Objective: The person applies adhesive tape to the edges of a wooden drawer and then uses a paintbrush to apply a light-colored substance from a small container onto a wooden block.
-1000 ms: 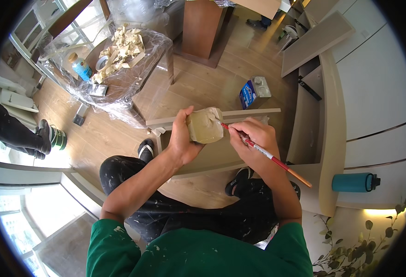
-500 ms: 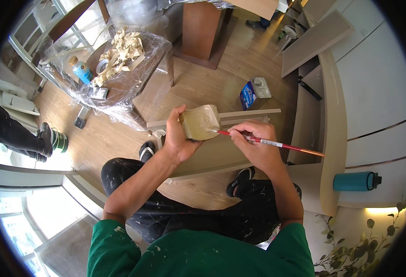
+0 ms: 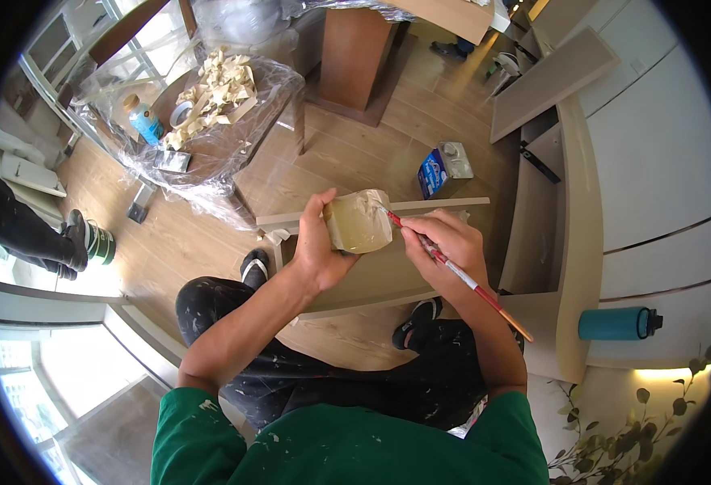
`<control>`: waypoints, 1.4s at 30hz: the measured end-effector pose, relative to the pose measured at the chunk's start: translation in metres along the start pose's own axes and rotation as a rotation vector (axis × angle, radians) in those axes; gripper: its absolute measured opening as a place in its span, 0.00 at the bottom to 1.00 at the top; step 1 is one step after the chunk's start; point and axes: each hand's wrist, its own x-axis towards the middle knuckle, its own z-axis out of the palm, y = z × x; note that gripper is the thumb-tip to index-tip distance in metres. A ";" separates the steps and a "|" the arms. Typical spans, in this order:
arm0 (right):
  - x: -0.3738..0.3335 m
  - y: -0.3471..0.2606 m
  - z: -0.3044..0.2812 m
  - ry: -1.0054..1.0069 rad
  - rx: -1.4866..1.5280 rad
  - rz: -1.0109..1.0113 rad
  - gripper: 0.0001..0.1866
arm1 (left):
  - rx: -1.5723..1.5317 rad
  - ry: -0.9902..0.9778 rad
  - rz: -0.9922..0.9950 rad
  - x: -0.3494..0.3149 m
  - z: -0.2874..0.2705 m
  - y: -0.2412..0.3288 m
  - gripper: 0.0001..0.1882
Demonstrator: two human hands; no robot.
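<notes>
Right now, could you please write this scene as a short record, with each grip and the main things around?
Left grip: holds a pale squarish container
Right grip: holds a slim red-and-white brush, tip at the container's right side
Just below in view: beige panel
Floor beyond: box-shaped tin with blue side
Chair, upper left: plastic-wrapped, bearing crumpled cream strips, a roll, a blue-labelled bottle
Far right: teal flask, black cap

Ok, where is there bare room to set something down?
Bare floor shows between the plastic-wrapped chair and the blue can, and between the green bucket and the wearer's left foot. It's crowded on the chair, with crumpled strips and a bottle, and between left hand and right hand, with brush and tub.
</notes>
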 end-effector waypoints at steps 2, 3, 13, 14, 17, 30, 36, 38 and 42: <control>0.000 -0.001 0.000 -0.029 -0.036 0.003 0.08 | 0.001 -0.003 0.001 0.002 -0.004 0.001 0.31; 0.000 -0.004 -0.001 -0.042 -0.033 0.020 0.08 | 0.000 0.010 0.002 0.003 -0.005 0.001 0.31; -0.001 -0.009 -0.015 -0.150 0.032 0.139 0.03 | 0.004 0.054 0.027 0.007 -0.008 0.006 0.31; -0.001 -0.007 -0.018 -0.172 0.046 0.172 0.03 | 0.009 0.042 0.020 0.006 -0.007 0.007 0.31; -0.002 0.001 -0.025 -0.232 0.097 0.280 0.04 | 0.002 0.045 -0.020 0.005 -0.006 0.005 0.32; 0.009 0.020 -0.056 -0.425 0.304 0.486 0.06 | 0.094 0.049 -0.189 0.010 -0.010 0.002 0.36; 0.005 0.028 -0.038 -0.452 0.474 0.484 0.05 | 0.004 -0.004 -0.238 0.013 -0.013 0.001 0.35; 0.000 0.028 -0.027 -0.413 0.438 0.394 0.05 | -0.002 -0.039 -0.249 0.012 -0.014 0.000 0.35; 0.000 0.021 -0.020 -0.371 0.341 0.336 0.05 | 0.004 -0.026 -0.190 0.009 -0.011 0.001 0.36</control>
